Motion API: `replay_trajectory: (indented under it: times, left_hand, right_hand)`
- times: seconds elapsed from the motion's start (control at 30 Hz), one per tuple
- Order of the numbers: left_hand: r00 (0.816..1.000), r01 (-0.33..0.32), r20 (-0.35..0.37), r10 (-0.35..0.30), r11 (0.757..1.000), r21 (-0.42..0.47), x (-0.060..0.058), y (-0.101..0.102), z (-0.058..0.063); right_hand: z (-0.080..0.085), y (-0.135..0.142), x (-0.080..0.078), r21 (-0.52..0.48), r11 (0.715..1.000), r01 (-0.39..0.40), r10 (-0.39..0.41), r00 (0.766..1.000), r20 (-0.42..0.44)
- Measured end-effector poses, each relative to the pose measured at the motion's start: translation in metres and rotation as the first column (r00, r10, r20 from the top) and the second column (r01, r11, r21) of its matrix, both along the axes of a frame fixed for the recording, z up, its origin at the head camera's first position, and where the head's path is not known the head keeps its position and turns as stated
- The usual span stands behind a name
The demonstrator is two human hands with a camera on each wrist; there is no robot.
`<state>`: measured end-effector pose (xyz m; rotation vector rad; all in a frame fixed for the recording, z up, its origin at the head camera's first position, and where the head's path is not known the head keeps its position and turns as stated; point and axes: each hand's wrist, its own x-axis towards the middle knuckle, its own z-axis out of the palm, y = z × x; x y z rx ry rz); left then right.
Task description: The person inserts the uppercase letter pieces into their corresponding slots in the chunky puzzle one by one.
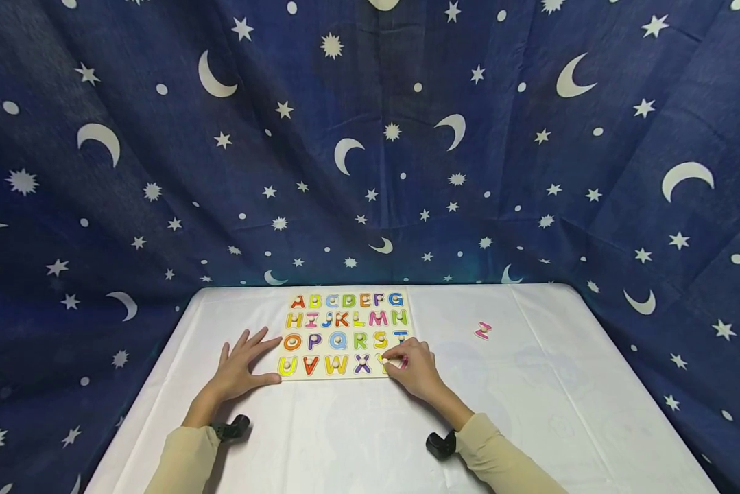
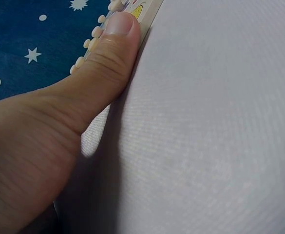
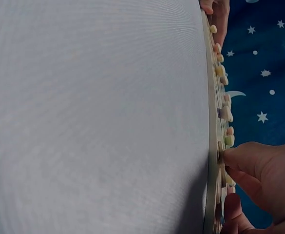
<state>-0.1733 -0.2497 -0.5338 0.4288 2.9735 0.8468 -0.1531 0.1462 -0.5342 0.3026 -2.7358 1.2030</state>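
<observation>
A white alphabet puzzle board (image 1: pixel 320 378) lies on the table, its letter pieces fitted with small knobs. My left hand (image 1: pixel 240 367) rests at the board's left edge with fingers spread; in the left wrist view the thumb (image 2: pixel 105 53) presses on the board's front corner. Over the lower right corner, my right hand (image 1: pixel 415 374) pinches the knob of the yellow letter Y piece (image 1: pixel 380 358), which sits at its place in the bottom row. Fingers partly cover that piece and the pink spot to its right. Apart from the board, a pink letter Z piece (image 1: pixel 483 331) lies to the right.
A white cloth covers the table (image 1: pixel 357 439). Behind it and on both sides hangs a dark blue curtain (image 1: pixel 382 171) with moons and stars. Each wrist wears a black camera, as on the left (image 1: pixel 234 428) and the right (image 1: pixel 441 445).
</observation>
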Motion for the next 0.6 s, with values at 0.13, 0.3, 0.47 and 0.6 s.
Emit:
replay_trajectory:
  times: [0.13,0.3,0.47,0.6]
  left_hand:
    - [1.000,0.001,-0.002,-0.001,1.000,-0.003,0.0001,0.0002,0.0002]
    - [1.000,0.002,0.006,-0.002,1.000,-0.005,0.0002,-0.0002,0.0004]
    - [1.000,0.001,0.011,-0.001,1.000,-0.005,0.0001,-0.0007,0.0009]
    - [1.000,0.001,0.021,-0.001,1.000,0.000,0.0002,-0.0011,0.0008]
  right_hand:
    - [0.0014,0.0002,-0.0003,0.004,1.000,0.003,-0.003,1.000,-0.003]
    - [0.0012,0.0008,-0.0015,0.021,1.000,0.006,-0.006,1.000,-0.014]
    - [0.0011,0.0002,-0.0033,0.013,1.000,0.010,-0.010,1.000,0.000]
    - [0.0008,-0.0005,-0.0039,0.016,1.000,0.013,-0.013,1.000,0.002]
